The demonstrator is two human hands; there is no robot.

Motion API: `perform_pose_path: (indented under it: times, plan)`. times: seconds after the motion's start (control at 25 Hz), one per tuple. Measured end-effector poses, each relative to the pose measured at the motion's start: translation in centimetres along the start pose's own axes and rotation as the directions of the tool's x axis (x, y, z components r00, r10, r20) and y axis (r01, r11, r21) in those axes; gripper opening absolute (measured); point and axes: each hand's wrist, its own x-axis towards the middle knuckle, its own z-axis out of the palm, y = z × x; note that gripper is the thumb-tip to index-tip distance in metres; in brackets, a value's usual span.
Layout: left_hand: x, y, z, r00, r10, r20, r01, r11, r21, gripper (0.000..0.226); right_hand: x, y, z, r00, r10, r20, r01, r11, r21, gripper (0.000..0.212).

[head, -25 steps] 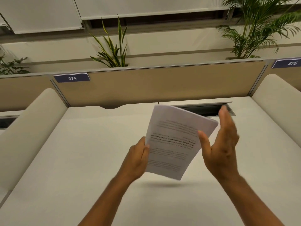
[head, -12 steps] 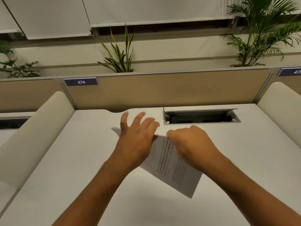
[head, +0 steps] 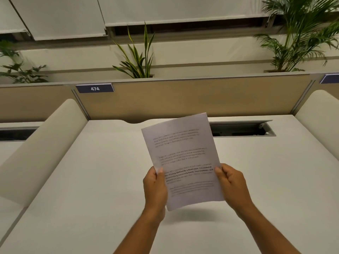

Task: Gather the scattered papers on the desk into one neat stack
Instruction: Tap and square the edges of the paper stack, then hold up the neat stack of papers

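Head view: holding the papers (head: 183,160) upright above the desk (head: 91,180), left hand (head: 155,187) and right hand (head: 232,186) each pinching a side edge (sheets possibly slipping askew if either grip loosens).

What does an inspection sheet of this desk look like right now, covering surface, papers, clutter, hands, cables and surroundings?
Surface: pale desk, no loose sheets seen on it.
Job's things: papers held above the desk, printed side to the camera.
Clutter: nothing seen.
Hands: left hand and right hand grip the papers' lower side edges.
Cables: none seen; open cable tray at the desk's rear.
Surroundings: tan partition with label 474, plants behind.
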Motion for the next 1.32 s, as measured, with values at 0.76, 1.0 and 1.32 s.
perform_pose_path:
  times: [0.76,1.0,1.32]
  plan:
    - [-1.4,-8.8,1.1,0.976,0.219,0.019,-0.218,0.951,0.218,0.025,-4.0,8.7,3.5,0.995,0.096,-0.034,-0.101,0.981,-0.164,0.027]
    - [1.2,-7.1,0.2,0.990,0.141,-0.004,-0.137,0.971,0.194,0.021,-2.7,8.0,3.1,0.992,0.124,-0.031,-0.125,0.991,-0.050,0.029]
    - [4.3,-5.5,-3.4,0.989,0.013,-0.148,-0.001,0.997,0.079,0.046,-0.7,4.2,6.8,0.967,0.252,-0.043,-0.236,0.944,0.232,0.035]
